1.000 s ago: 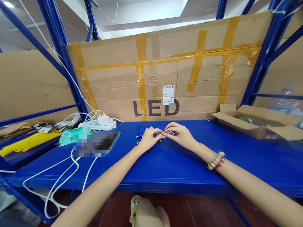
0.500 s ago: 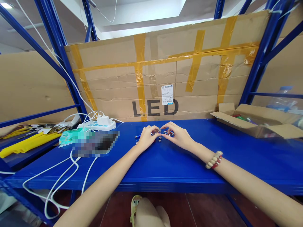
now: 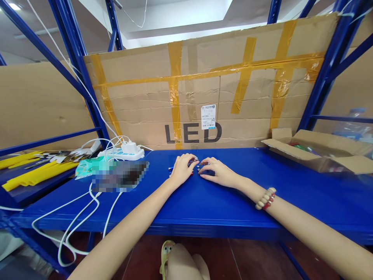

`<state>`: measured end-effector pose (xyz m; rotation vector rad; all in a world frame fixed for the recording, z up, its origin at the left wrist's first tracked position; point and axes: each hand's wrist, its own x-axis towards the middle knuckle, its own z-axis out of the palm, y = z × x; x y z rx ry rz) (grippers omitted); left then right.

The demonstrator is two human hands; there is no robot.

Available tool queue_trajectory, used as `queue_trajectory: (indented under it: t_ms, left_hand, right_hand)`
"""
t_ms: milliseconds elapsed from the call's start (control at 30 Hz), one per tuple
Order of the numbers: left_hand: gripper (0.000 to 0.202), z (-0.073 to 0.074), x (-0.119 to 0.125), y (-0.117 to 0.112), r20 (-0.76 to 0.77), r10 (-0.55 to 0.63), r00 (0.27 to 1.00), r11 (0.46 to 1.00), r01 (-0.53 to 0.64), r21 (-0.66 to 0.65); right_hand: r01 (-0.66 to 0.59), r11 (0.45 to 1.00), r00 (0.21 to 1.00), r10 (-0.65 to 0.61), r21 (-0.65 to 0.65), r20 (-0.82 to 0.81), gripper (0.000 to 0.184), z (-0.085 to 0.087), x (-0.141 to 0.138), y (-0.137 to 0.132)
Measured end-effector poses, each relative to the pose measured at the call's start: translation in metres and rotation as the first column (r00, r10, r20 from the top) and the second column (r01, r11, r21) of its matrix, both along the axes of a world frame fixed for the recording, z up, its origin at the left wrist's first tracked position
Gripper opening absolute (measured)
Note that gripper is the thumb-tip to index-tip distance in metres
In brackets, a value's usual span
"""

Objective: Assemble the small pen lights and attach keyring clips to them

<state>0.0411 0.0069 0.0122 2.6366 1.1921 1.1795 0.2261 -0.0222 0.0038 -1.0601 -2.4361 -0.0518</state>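
My left hand (image 3: 183, 170) is curled over the blue tabletop. Its thumb and fingers close around a small shiny piece (image 3: 195, 158), mostly hidden by the fingers and too small to name. My right hand (image 3: 220, 173) rests just to the right, thumb and forefinger apart, close to tiny metallic parts (image 3: 199, 168) on the surface. A thin blue rod (image 3: 170, 168) shows beside the left hand, its other end covered. Under the left fingers a bit of something red (image 3: 192, 173) peeks out.
A white power strip (image 3: 128, 153) with cables and a blurred-out dark object (image 3: 125, 177) lie left. An open cardboard box (image 3: 311, 153) stands right. Behind is a taped cardboard sheet (image 3: 140, 109); yellow-wrapped items (image 3: 37, 175) lie far left.
The right hand has moved away from the left, and its thumb and forefinger have lowered towards the tabletop. The left hand keeps nearly the same place. The view has shifted slightly.
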Motion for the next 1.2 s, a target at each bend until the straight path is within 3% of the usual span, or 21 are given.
queue_trajectory:
  t_ms: [200, 433, 567, 667, 800, 967, 1200]
  left_hand:
    - [0.013, 0.004, 0.001, -0.006, -0.114, 0.026, 0.993, 0.999, -0.021, 0.044]
    - [0.014, 0.008, 0.002, -0.01, -0.154, 0.055, 0.987, 0.998, -0.053, 0.016]
    - [0.014, 0.008, 0.002, -0.01, -0.167, 0.059, 0.984, 0.998, -0.057, 0.019]
    - [0.015, 0.006, 0.001, -0.008, -0.171, 0.054, 0.984, 0.998, -0.052, 0.02]
    - [0.019, 0.003, 0.001, -0.007, -0.2, -0.031, 0.979, 0.999, 0.037, 0.026]
    - [0.023, 0.002, 0.001, -0.007, -0.228, -0.111, 0.967, 0.99, 0.127, 0.056]
    - [0.022, 0.001, 0.001, -0.007, -0.174, -0.107, 0.979, 0.993, 0.115, 0.034]
  right_hand:
    - [0.022, 1.0, 1.0, -0.022, -0.013, 0.016, 0.019, 0.002, 0.002, 0.002]
    - [0.013, 0.997, 0.992, -0.023, -0.074, -0.122, 0.014, 0.002, 0.002, 0.002]
    - [0.023, 0.999, 0.996, -0.027, -0.049, -0.086, 0.014, 0.004, 0.002, 0.0]
    - [0.128, 0.991, 0.983, -0.12, 0.043, -0.141, 0.017, 0.009, 0.0, -0.003]
    - [0.265, 0.96, 0.902, -0.214, 0.089, -0.374, 0.021, 0.013, -0.002, -0.007]
    - [0.116, 0.984, 0.916, -0.052, 0.138, -0.399, 0.022, 0.012, -0.004, -0.007]
    - [0.08, 0.992, 0.906, -0.03, 0.102, -0.421, 0.031, 0.012, -0.005, -0.008]
